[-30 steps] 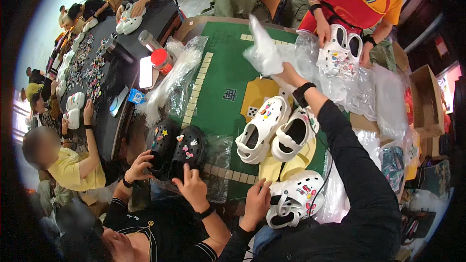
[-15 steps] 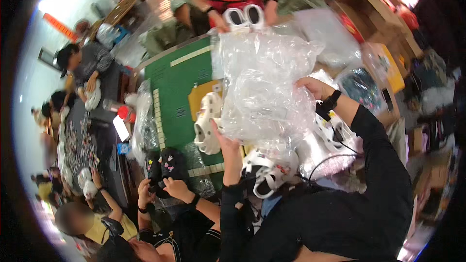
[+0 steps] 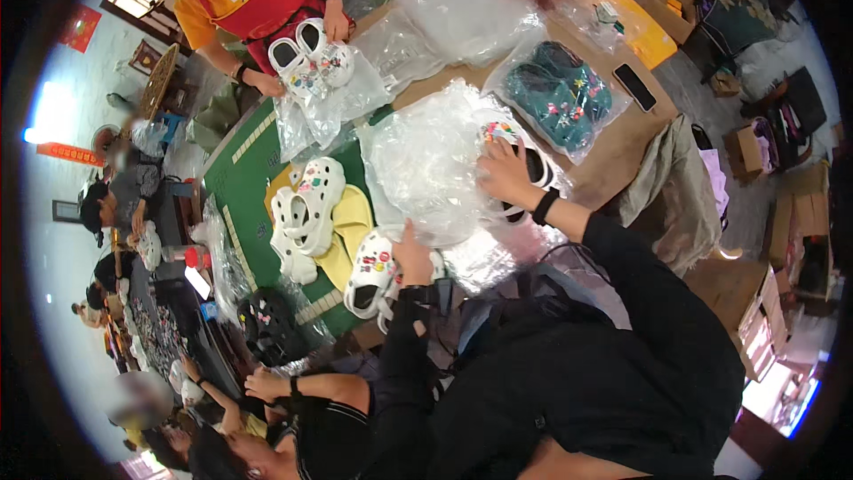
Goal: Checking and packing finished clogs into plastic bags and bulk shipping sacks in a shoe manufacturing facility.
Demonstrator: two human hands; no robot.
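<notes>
A clear plastic bag (image 3: 426, 156) lies spread in front of me. My left hand (image 3: 412, 256) is at its near edge, the fingers pointing up along the plastic and seemingly closed on it. Below that hand sits a white clog (image 3: 366, 280) with colourful charms, partly covered by my wrist. My right hand (image 3: 513, 180) rests, fingers spread, over another white clog (image 3: 536, 166) with charms and a dark inside. That clog lies on shiny silver sheeting (image 3: 480, 260), beside the bag's right edge.
Left of the bag lie white clogs (image 3: 313, 204) and yellow slippers (image 3: 349, 229) on a green mat (image 3: 253, 187). Bagged teal clogs (image 3: 562, 93) and a phone (image 3: 634, 88) are at right. Across, a person holds white clogs (image 3: 311, 67); black clogs (image 3: 269, 324) lie left.
The view has swung to the right. The clear bag, previously held up between both hands, now lies lower, and my right hand has left its edge for the white clog.
</notes>
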